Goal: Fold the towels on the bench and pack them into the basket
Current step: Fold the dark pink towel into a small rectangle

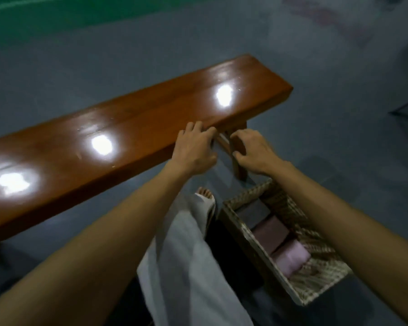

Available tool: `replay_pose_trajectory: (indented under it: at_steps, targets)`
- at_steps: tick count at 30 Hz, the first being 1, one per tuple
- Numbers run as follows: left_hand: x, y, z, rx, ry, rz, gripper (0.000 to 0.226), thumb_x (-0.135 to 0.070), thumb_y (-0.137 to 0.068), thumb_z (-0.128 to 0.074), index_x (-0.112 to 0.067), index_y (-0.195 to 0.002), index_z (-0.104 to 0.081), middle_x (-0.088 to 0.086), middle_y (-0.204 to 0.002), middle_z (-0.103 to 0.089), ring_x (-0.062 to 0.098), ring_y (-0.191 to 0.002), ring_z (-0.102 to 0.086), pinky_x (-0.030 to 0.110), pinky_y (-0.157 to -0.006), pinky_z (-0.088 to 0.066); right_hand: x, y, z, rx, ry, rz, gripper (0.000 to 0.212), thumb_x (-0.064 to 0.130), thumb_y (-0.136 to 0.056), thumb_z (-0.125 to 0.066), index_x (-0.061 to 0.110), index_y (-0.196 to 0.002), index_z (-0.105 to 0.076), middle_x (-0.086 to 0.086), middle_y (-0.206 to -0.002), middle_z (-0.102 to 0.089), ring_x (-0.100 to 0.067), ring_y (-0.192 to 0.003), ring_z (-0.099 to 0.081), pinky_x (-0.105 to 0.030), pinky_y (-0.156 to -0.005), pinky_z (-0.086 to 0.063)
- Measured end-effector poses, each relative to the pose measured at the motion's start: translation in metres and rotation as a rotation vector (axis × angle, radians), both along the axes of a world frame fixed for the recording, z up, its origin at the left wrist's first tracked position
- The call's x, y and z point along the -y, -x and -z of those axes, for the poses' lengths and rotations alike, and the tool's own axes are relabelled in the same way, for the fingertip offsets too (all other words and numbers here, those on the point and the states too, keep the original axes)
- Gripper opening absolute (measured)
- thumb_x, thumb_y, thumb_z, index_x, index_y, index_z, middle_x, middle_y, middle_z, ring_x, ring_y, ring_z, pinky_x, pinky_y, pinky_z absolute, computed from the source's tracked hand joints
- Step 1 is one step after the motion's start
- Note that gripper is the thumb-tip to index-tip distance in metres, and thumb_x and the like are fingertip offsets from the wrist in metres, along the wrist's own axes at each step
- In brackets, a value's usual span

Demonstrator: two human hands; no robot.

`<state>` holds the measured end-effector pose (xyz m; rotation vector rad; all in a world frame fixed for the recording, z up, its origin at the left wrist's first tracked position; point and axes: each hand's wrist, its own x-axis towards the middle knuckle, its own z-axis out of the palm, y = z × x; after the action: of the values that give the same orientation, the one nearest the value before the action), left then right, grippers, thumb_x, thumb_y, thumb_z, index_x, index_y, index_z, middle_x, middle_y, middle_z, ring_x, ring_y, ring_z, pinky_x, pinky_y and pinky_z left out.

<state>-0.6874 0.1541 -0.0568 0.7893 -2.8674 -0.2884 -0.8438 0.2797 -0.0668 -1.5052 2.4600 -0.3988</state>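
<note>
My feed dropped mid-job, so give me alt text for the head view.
Left hand and right hand, fingers curled, are at the near edge of a glossy wooden bench with no towel visible on top; whether they grip anything is unclear. Below the right arm, a wicker basket on the floor holds folded grey, mauve and pink towels.

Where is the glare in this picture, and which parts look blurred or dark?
Head view: three white glare spots burn out patches of the glossy bench top. The left hand, the right hand and a grey smear between them are motion-blurred, so their grip is unclear. The basket and the floor lie dim.
</note>
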Motion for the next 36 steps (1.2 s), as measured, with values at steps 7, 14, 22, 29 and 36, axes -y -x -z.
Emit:
replay_pose_trajectory:
  at_steps: [7, 14, 22, 29, 36]
  targets:
    - [0.072, -0.09, -0.049, -0.021, 0.072, -0.243, 0.06, -0.057, -0.085, -0.059, -0.028, -0.137, -0.056, 0.009, -0.131, -0.055, 0.034, -0.125, -0.046, 0.049, -0.1, -0.042, 0.101, -0.085, -0.06, -0.073, 0.071, -0.147, 0.047, 0.03, -0.085, -0.064, 0.016, -0.13, -0.059, -0.012, -0.128, -0.061, -0.032, -0.118, -0.057, -0.045, -0.098, -0.052]
    - [0.132, -0.239, -0.051, 0.001, 0.032, -0.444, 0.056, -0.054, -0.089, -0.062, -0.026, -0.137, -0.056, 0.009, -0.137, -0.055, 0.032, -0.133, -0.043, 0.051, -0.109, -0.039, 0.189, -0.204, -0.078, -0.078, 0.04, -0.355, 0.051, 0.033, -0.092, -0.064, 0.02, -0.14, -0.052, -0.009, -0.136, -0.057, -0.03, -0.126, -0.053, -0.044, -0.103, -0.049]
    - [0.147, -0.419, -0.033, -0.161, 0.033, -0.795, 0.049, -0.053, -0.089, -0.06, -0.028, -0.131, -0.062, 0.006, -0.129, -0.058, 0.029, -0.125, -0.048, 0.046, -0.104, -0.04, 0.253, -0.371, -0.062, -0.014, 0.083, -0.596, 0.049, 0.028, -0.093, -0.064, 0.021, -0.14, -0.051, -0.003, -0.132, -0.058, -0.024, -0.121, -0.055, -0.044, -0.099, -0.053]
    - [0.137, -0.555, -0.026, -0.341, 0.212, -1.123, 0.044, -0.047, -0.089, -0.06, -0.021, -0.124, -0.067, 0.009, -0.122, -0.059, 0.031, -0.115, -0.052, 0.044, -0.091, -0.044, 0.283, -0.49, -0.048, 0.041, 0.114, -0.749, 0.045, 0.029, -0.092, -0.066, 0.021, -0.136, -0.055, -0.004, -0.126, -0.062, -0.026, -0.122, -0.052, -0.046, -0.098, -0.051]
    - [0.133, -0.674, 0.001, -0.256, 0.211, -1.411, 0.049, -0.044, -0.094, -0.047, -0.014, -0.128, -0.063, 0.015, -0.13, -0.061, 0.039, -0.119, -0.049, 0.051, -0.098, -0.042, 0.307, -0.577, -0.038, 0.123, 0.237, -0.829, 0.036, 0.031, -0.094, -0.062, 0.016, -0.127, -0.064, -0.011, -0.125, -0.06, -0.03, -0.116, -0.054, -0.042, -0.096, -0.047]
